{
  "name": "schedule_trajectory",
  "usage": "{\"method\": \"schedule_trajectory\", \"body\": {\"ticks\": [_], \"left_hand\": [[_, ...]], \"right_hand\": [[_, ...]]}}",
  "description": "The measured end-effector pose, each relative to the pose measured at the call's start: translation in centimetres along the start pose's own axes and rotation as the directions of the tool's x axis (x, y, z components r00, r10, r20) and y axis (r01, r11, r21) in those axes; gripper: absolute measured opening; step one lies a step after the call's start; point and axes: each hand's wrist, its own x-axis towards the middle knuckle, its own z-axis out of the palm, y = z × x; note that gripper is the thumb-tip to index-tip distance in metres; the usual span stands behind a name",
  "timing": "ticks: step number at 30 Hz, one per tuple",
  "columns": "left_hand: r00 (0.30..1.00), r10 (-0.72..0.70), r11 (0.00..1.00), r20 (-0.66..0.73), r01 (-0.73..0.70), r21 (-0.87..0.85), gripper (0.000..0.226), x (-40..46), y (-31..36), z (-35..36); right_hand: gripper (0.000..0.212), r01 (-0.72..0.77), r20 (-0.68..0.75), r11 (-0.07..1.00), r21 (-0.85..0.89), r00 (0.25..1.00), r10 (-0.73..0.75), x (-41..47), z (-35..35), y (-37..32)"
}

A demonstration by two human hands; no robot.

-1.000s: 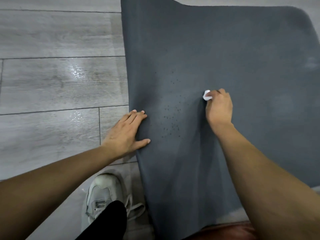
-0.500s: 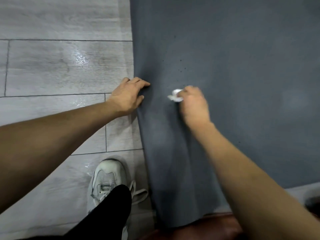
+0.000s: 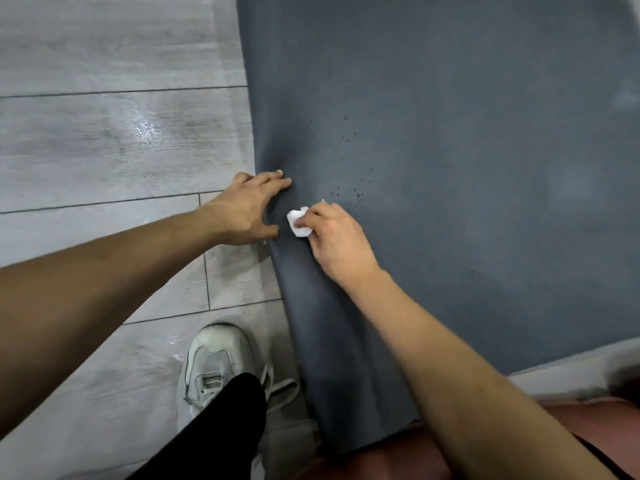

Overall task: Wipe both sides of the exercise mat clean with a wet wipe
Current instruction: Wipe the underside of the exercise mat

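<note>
The dark grey exercise mat [image 3: 450, 168] fills the centre and right of the frame, its left edge running down over the pale wood-look floor [image 3: 104, 150]. The right hand [image 3: 332, 237] pinches a balled white wet wipe [image 3: 297, 223], pressed on the mat near that edge. Just left, the left hand [image 3: 247, 211] rests on the edge, fingers spread. Dark specks [image 3: 353, 168] dot the mat above. A white sneaker [image 3: 213, 362] stands at lower centre.

Bare mat [image 3: 467, 168] ahead, left hand [image 3: 247, 211] blocking leftward
</note>
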Motion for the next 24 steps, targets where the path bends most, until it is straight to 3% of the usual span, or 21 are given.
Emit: {"method": "schedule_trajectory", "body": {"ticks": [2, 3, 6, 9, 10, 12, 14, 17, 21, 23, 24], "left_hand": [[1.0, 0.009, 1.0, -0.01, -0.009, 0.015, 0.094, 0.0, -0.1, 0.2], [1.0, 0.012, 1.0, -0.006, -0.012, 0.017, 0.094, 0.2, -0.1, 0.1], [0.999, 0.0, 1.0, 0.032, -0.001, 0.024, 0.1, 0.4, -0.1, -0.1], [0.992, -0.046, 0.998, 0.118, 0.042, 0.039, 0.121, 0.6, 0.2, -0.2], [0.987, -0.066, 0.997, 0.144, 0.06, 0.044, 0.128, 0.6, 0.4, -0.2], [0.984, -0.092, 0.993, 0.155, 0.08, 0.084, 0.132, 0.5, 0.8, 0.4], [0.987, -0.106, 0.985, 0.125, 0.086, 0.152, 0.133, 0.4, 1.1, 1.3], [0.991, -0.116, 0.973, 0.074, 0.098, 0.209, 0.132, 0.2, 1.5, 2.1], [0.988, -0.111, 0.98, 0.11, 0.091, 0.176, 0.13, 0.0, 1.0, 2.2], [0.987, -0.112, 0.983, 0.119, 0.092, 0.157, 0.13, 0.2, 0.8, 2.1], [0.987, -0.108, 0.984, 0.121, 0.089, 0.157, 0.13, 0.4, 0.8, 2.0]], "right_hand": [[0.021, 0.051, -0.014, 0.984, -0.169, 0.998, -0.054, 0.6, -2.2, 4.0], [0.023, -0.002, -0.02, 0.967, -0.256, 1.0, -0.003, 0.8, -3.7, 6.0], [0.028, -0.33, -0.078, 0.849, -0.413, 0.941, 0.328, 1.0, -7.7, 11.8], [0.038, -0.447, -0.15, 0.834, -0.324, 0.894, 0.421, 0.4, -8.6, 12.9], [0.027, -0.475, -0.163, 0.843, -0.251, 0.879, 0.447, 0.2, -8.1, 11.8], [0.029, -0.506, -0.221, 0.858, -0.092, 0.85, 0.477, -0.3, -5.9, 8.9], [0.025, -0.45, -0.231, 0.892, 0.046, 0.864, 0.448, -0.9, -2.9, 5.0], [0.024, -0.225, -0.036, 0.968, 0.11, 0.972, 0.23, -2.9, 0.7, -1.5], [0.026, 0.05, 0.065, 0.999, 0.019, 0.997, -0.051, -4.4, 0.6, -2.1], [0.024, 0.227, 0.104, 0.963, -0.147, 0.971, -0.213, -3.6, -0.9, 0.9], [0.022, 0.244, 0.111, 0.941, -0.237, 0.969, -0.223, -3.2, -1.7, 2.8]]}}
